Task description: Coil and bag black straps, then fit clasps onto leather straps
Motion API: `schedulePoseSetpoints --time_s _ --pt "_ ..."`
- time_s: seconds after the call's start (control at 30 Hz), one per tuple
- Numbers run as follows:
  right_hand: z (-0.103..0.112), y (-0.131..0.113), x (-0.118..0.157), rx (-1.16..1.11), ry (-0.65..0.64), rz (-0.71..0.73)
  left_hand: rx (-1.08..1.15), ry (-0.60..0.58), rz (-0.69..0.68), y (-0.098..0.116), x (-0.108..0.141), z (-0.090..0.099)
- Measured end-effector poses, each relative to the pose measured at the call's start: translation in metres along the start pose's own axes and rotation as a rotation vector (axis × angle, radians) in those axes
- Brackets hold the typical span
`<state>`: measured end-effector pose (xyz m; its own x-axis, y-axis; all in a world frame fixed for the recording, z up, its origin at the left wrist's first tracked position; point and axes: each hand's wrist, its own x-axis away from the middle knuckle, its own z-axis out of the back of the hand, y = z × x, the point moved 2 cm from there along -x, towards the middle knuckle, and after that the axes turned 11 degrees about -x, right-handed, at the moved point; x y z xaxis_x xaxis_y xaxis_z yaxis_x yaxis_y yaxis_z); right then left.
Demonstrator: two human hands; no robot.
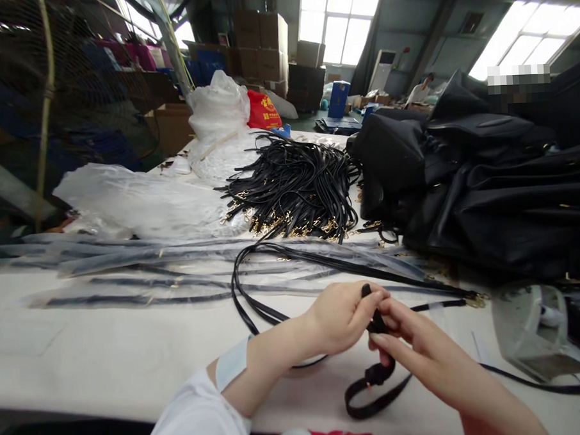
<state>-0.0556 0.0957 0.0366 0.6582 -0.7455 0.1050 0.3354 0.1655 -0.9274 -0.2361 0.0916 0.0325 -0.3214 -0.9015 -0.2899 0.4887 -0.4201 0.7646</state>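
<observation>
Over the front of the table, my left hand [340,318] and my right hand [410,337] meet, both closed on one black strap [377,403]. Its doubled part passes between my fingers, and a loop hangs below them. Part of the strap is hidden by my fingers. Just beyond my hands lies a bundle of thin black straps [330,262] with gold clasps at its right end. Behind it, straps in clear plastic sleeves [144,299] are spread across the table.
A heap of black straps with gold clasps [293,185] lies farther back. Black bags [499,176] are piled on the right. Clear plastic bags [149,198] lie at the left. A clear tape dispenser [530,329] stands right of my hands. A person [419,93] is far behind.
</observation>
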Motion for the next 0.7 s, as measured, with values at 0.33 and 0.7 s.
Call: schedulePoseSetpoints --time_s 0.33,0.7 --pt "0.038 0.022 0.01 -0.098 0.362 -0.08 -0.262 -0.373 -0.067 -0.02 -0.002 0.024" --pt "0.035 0.024 0.013 0.087 0.324 -0.084 -0.164 -0.339 -0.052 -0.016 -0.006 0.019"
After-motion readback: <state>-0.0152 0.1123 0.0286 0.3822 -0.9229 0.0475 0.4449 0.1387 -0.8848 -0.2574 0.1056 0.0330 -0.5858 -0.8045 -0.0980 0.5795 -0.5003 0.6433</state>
